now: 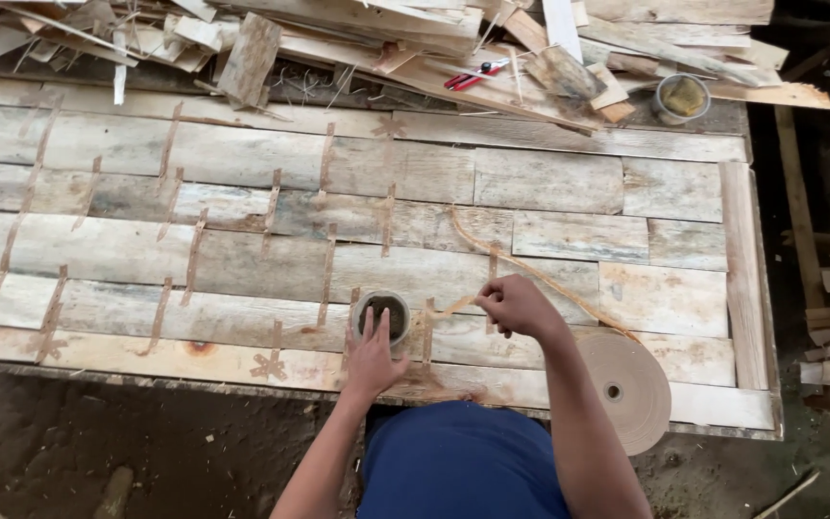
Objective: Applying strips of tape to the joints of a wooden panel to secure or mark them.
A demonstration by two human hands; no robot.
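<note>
From the head camera, looking straight down, the left hand point(373, 354) lies open with its fingers spread, the fingertips touching the near rim of a small round cup point(383, 315) that holds something dark. The cup stands on the table point(569, 183), a broad panel of pale weathered boards laid edge to edge, many of the joints covered by short brown strips of tape point(192, 258).

Just to the right of that hand, the right hand point(514, 305) is closed in a pinch on a thin brown paper strip point(530, 271). One short end of the strip pokes out toward the cup on the hand's left; the longer part curves away beyond the hand across the boards and also runs back to the hand's right, down to a large roll of brown paper tape point(624, 387) that rests on the near edge of the table, close beside the right forearm.

Well beyond both hands, along the far edge of the table, lies a heap of wood scraps point(357, 38). On that heap sit red-handled pliers point(476, 75), and further right a round tin point(681, 97) with yellowish contents. Below the hands, the person's blue clothing point(458, 461) shows against a dirt floor point(127, 442).
</note>
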